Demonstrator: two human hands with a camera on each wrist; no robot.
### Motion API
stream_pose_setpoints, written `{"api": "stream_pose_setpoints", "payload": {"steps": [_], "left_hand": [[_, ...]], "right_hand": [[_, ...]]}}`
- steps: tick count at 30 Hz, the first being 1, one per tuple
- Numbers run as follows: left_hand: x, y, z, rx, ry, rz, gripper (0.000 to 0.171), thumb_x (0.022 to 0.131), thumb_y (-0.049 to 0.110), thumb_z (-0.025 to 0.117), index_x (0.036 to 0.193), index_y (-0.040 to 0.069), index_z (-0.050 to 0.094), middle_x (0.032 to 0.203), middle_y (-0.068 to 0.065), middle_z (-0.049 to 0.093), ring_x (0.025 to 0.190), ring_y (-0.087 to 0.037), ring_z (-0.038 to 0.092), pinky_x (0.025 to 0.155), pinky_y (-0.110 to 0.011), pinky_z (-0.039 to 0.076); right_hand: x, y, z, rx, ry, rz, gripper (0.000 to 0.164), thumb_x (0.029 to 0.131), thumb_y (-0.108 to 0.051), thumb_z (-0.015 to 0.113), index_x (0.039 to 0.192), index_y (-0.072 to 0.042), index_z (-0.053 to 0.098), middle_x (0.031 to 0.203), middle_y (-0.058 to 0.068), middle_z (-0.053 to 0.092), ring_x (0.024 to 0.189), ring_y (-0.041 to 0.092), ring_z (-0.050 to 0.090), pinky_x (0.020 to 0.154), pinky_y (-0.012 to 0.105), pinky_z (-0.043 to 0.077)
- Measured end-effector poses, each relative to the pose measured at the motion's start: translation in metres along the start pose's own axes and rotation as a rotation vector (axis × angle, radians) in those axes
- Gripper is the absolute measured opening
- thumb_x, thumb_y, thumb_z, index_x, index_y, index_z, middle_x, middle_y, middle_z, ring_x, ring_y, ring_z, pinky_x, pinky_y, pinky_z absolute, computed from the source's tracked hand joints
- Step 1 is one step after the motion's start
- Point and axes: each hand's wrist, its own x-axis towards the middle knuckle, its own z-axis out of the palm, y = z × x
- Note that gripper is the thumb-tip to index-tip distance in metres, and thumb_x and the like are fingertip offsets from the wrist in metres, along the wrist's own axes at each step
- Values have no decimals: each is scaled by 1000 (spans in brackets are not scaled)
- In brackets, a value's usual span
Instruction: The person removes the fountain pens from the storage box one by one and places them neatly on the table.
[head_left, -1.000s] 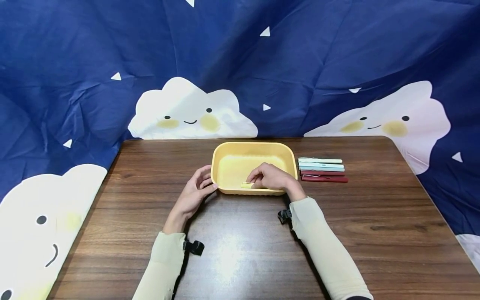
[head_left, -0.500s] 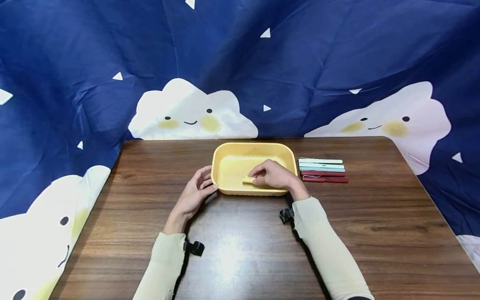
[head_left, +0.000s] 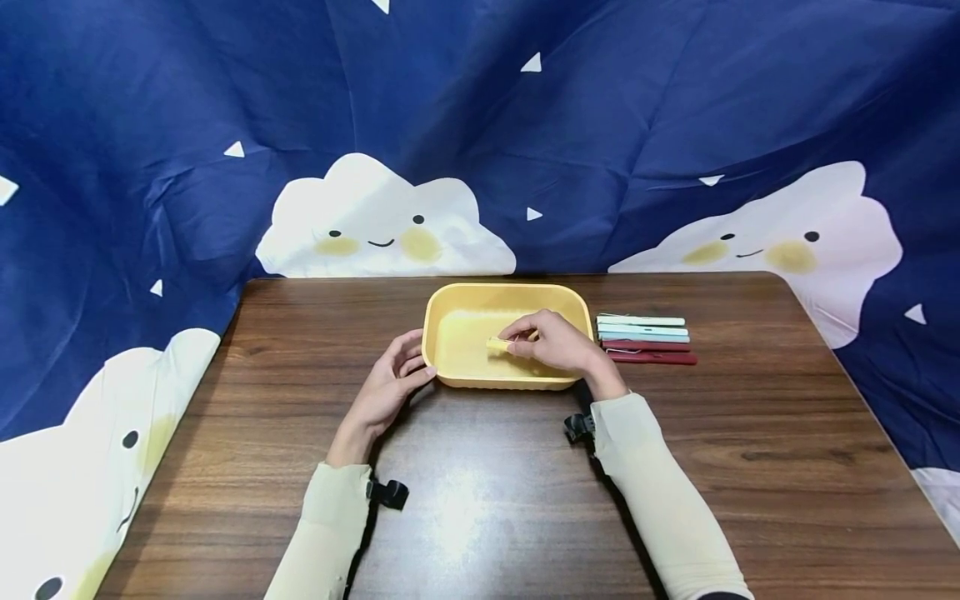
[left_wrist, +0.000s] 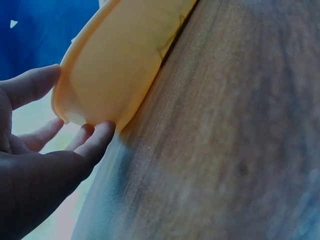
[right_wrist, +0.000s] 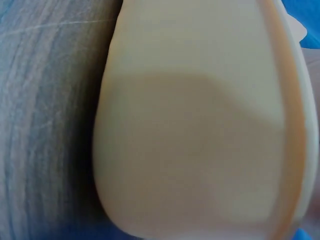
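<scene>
A yellow plastic box, rectangular with rounded corners, stands on the wooden table. My left hand is at its left end; in the left wrist view the thumb and fingertips touch the box wall with fingers fairly straight. Inside the box, my right hand pinches a yellow pen between thumb and fingers. Only one end of the pen shows; the rest is hidden by the hand. In the right wrist view the box wall fills most of the picture and hides the fingers.
Just right of the box lie several pens side by side: a white pen, light blue pens and dark red pens. A blue cloth with clouds hangs behind the table's back edge.
My right hand has moved back and slightly right inside the box, carrying the yellow pen from near the front wall towards the middle. The left hand has stayed in place.
</scene>
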Motion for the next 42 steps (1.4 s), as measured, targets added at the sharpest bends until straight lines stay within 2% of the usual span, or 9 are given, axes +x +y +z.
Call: {"api": "stream_pose_setpoints", "payload": {"steps": [8,17,25,42], "left_hand": [[0,-1,0,-2,5,-4,70,92,-10,64,153,2,33,148,-25,40,133,-38,43,93,-23,50],[-1,-1,0,-1,-1,0,71,92,-10,65,154,1,32,148,-26,40,134,-39,42,93,-23,49],[-1,-1,0,0,2,2,70,92,-10,64,154,1,32,148,-25,40,134,-37,43,94,-24,49],[0,-1,0,-3,5,0,71,92,-10,64,154,2,32,148,-26,41,134,-38,43,94,-24,50]], "right_hand": [[-2,-6,-5,-70,19,-51,19,93,-5,72,111,-3,78,108,9,75,92,18,64,80,35,52],[-10,-9,-10,-78,63,-66,20,91,-4,72,110,-2,78,100,7,74,84,17,60,76,33,50],[-16,-15,-15,-56,109,-71,19,92,-4,72,110,-1,77,104,8,74,81,17,58,69,28,47],[-28,-15,-26,-141,120,-103,18,92,-4,73,109,-2,78,106,8,74,84,17,58,71,29,48]]}}
